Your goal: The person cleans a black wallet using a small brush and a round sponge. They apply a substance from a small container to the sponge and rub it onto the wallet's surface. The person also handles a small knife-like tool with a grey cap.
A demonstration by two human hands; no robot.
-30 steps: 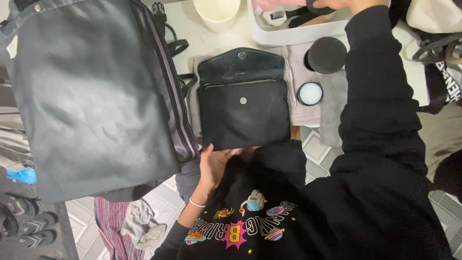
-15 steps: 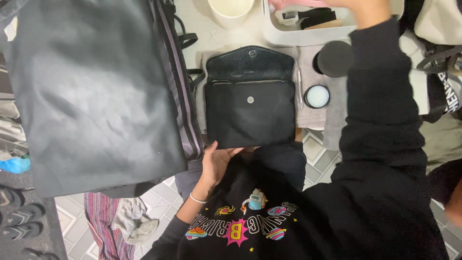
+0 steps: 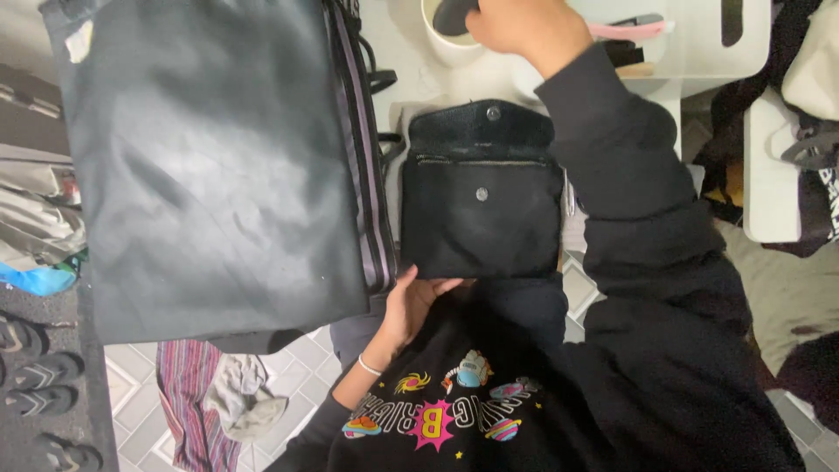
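Steadying the black pouch (image 3: pixel 481 210) at its near edge, our left hand (image 3: pixel 411 306) lies spread; our right hand (image 3: pixel 516 26) grips a dark object (image 3: pixel 454 16) over the far white cup (image 3: pixel 441 44).

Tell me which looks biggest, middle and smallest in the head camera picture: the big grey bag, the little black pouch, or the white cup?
1. The big grey bag looks largest by far.
2. The little black pouch is in the middle.
3. The white cup looks smallest, though the right hand hides part of it.
The left hand touches the pouch's bottom edge.

Black long-sleeved sweatshirt (image 3: pixel 664 350) with a colourful cartoon chest print (image 3: pixel 454 402); thin pale bracelet (image 3: pixel 369 366) on the left wrist.
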